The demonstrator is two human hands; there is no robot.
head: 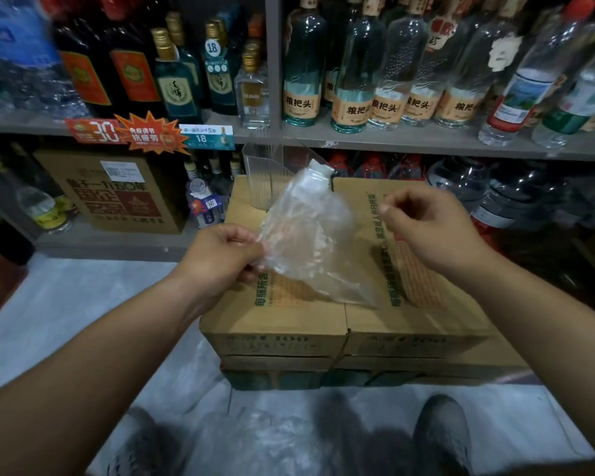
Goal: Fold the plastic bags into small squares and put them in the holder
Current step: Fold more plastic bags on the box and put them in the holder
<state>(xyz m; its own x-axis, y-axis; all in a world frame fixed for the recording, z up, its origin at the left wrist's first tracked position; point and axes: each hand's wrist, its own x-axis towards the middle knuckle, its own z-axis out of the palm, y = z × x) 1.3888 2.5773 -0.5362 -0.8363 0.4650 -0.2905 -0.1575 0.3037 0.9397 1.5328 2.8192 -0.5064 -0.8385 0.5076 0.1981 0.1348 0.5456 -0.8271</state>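
Note:
My left hand [225, 257] pinches the left edge of a clear plastic bag [310, 235], which hangs crumpled in the air above the cardboard boxes [289, 317]. Apart from the bag, my right hand [426, 228] hovers to its right with fingers curled and nothing visibly in them. A clear plastic holder [265, 173] stands on the far edge of the boxes, behind the bag. More clear bags [255, 438] lie in a heap on the floor near my feet.
Stacked cardboard boxes stand on the grey floor in front of me. Shelves [426, 140] of glass and plastic bottles fill the background. My shoes [443, 438] are at the bottom edge.

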